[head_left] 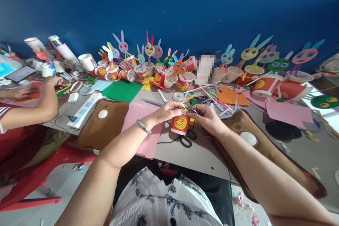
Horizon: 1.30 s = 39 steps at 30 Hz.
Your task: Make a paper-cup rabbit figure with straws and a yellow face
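A red paper cup [180, 123] with a round gold emblem stands before me, its white rim band at the bottom. At the top of it, my left hand [168, 111] is closed, fingers pressed on the cup and a small yellow-and-white piece. My right hand [206, 117] pinches a thin dark pen-like tool [195, 111] whose tip points at the top of the cup. Its exact kind is too small to make out. Black-handled scissors [186, 142] lie partly behind the cup.
Brown hot-water bags [104, 127] flank me. Paper-cup rabbit figures [149, 51] line the blue wall. A power strip [86, 109], green paper [122, 90], pink paper [143, 123], orange paper [231, 96] and a tape roll [178, 96] lie around. A co-worker's arm [47, 100] is at left.
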Available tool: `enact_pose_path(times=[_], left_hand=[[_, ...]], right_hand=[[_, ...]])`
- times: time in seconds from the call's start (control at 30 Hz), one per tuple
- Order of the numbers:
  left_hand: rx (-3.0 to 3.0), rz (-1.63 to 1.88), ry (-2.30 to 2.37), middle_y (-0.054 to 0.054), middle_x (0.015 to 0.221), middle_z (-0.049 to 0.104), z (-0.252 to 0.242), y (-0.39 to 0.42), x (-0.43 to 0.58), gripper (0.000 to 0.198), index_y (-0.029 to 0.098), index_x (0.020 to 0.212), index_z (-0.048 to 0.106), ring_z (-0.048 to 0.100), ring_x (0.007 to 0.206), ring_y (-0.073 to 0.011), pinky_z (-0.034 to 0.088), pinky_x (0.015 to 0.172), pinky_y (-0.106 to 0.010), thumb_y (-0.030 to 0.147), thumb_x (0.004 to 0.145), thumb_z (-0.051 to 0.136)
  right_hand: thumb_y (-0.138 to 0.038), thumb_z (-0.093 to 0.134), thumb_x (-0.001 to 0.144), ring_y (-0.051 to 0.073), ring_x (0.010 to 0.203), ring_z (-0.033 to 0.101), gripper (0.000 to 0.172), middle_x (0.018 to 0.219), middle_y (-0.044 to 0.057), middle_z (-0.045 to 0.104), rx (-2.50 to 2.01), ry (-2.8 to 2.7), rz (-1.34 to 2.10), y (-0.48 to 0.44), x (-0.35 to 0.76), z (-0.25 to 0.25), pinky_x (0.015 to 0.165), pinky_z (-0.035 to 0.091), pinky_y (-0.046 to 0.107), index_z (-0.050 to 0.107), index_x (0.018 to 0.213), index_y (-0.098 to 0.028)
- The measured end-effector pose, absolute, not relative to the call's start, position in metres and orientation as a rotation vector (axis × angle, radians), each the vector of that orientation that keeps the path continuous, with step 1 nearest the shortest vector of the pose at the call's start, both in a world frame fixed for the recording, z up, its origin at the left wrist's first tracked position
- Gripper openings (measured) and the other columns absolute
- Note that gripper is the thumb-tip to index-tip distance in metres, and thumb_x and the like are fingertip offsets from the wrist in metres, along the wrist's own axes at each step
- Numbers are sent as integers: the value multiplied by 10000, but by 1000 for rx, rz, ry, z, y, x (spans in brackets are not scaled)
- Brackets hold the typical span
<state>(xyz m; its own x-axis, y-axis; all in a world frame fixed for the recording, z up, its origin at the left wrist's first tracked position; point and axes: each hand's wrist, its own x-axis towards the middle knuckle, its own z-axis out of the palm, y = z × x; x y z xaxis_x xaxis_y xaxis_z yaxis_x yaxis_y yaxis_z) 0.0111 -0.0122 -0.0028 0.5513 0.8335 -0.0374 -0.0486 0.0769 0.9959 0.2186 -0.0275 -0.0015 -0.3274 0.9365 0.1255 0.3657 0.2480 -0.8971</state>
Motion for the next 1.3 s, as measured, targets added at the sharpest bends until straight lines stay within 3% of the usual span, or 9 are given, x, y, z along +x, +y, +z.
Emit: enact_pose_path(times=[0.53,1.3], left_hand=[[1299,777,689,-5,748,627,-13,-8,14,322,126,752,627,574,743,-128,416,714,-266,387,694,807],[1279,763,662,-6,776,623,-13,-9,15,337,119,757,623,577,759,-119,434,743,-271,361,681,844]], right_hand=[[-530,718,799,142,664,508,361,691,4,606,-1200,-1757,1096,-30,219,1,631,401,277,651,739,-181],[-529,701,812,141,644,487,361,671,2,589,-1222,-1832,991,-27,221,-4,608,377,280,645,734,-180]])
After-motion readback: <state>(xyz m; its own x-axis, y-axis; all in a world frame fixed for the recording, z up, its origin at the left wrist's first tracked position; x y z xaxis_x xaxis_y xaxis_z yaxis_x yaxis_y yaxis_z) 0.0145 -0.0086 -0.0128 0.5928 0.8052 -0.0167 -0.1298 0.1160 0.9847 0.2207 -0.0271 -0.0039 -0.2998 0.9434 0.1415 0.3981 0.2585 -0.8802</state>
